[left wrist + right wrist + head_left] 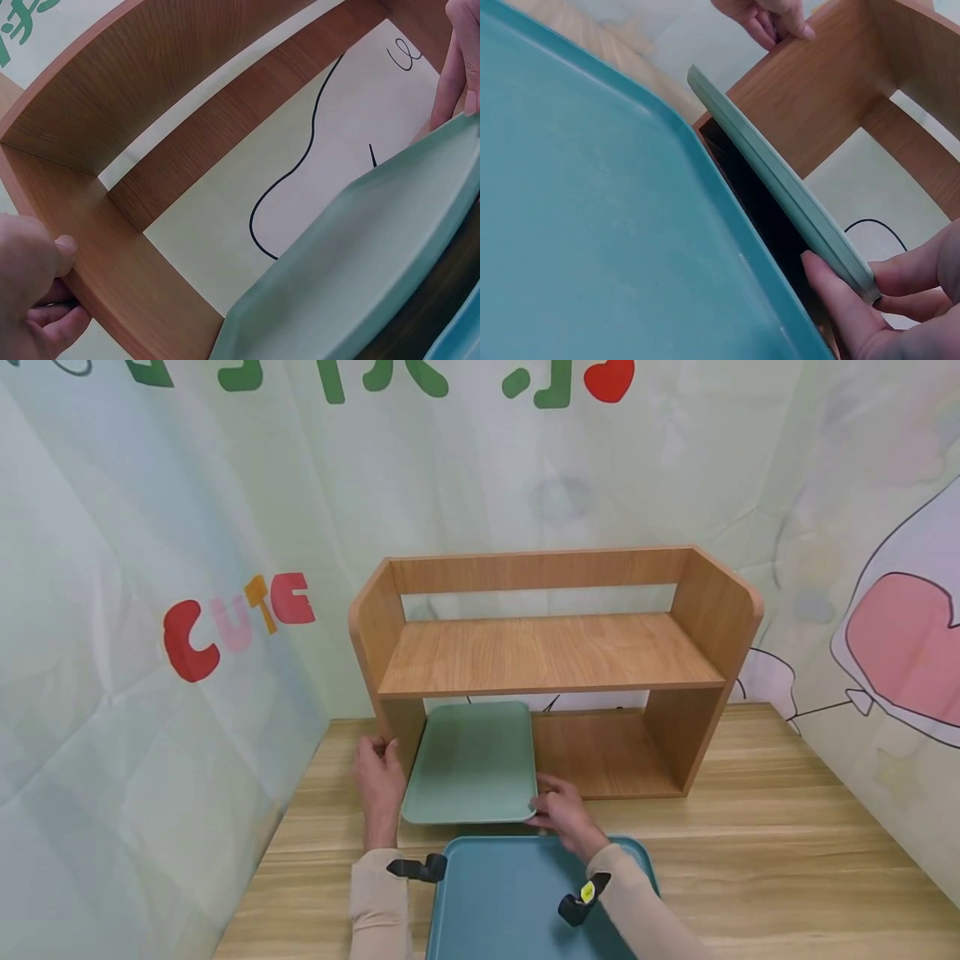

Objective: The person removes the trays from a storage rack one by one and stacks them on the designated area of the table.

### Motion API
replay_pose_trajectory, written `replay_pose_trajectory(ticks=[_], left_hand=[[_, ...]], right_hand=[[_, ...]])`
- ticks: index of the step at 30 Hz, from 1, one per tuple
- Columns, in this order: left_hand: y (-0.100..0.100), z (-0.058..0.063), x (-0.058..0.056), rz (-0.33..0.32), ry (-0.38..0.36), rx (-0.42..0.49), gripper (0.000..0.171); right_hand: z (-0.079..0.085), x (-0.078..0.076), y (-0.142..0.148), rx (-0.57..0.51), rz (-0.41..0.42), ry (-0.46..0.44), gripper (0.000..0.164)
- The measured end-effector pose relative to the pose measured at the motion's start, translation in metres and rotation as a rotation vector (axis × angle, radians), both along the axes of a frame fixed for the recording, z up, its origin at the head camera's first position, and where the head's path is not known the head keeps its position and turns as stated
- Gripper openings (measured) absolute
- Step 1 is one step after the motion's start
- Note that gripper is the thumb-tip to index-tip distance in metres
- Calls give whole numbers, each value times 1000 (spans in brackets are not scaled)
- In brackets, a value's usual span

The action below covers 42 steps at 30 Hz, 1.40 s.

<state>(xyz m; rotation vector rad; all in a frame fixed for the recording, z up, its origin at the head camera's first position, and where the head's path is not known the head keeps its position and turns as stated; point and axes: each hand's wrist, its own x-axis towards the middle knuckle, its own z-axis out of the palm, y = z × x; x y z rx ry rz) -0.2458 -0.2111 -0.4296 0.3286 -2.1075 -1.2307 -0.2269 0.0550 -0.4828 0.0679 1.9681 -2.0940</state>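
Note:
A pale green tray (476,764) lies partly inside the lower left compartment of a two-level wooden shelf (551,652), its front end sticking out past the shelf. At the tray's front right corner my right hand (567,814) pinches the rim; the right wrist view shows the fingers (915,270) on both faces of the green tray's edge. My left hand (381,783) grips the front edge of the shelf's left side panel, thumb on the inner side in the left wrist view. Below my right forearm lies a larger blue tray (510,902).
The shelf stands on a wood-grain table (757,860) near its back edge. Printed curtains (225,485) hang behind and at both sides. The blue tray sits close in front of the shelf.

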Motion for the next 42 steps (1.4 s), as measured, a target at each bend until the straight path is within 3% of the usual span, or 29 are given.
replay_pose_trajectory(ticks=[9, 17, 24, 42], left_hand=[[0, -1, -1, 7, 33, -1, 17], [0, 0, 0, -11, -5, 23, 17], [0, 0, 0, -9, 26, 7, 17], [1, 0, 1, -19, 21, 19, 18]], right_hand=[[2, 9, 4, -50, -6, -16, 52], [7, 13, 8, -102, -66, 1, 52], [13, 20, 16, -74, -80, 12, 52], [11, 32, 38, -16, -125, 13, 51]])
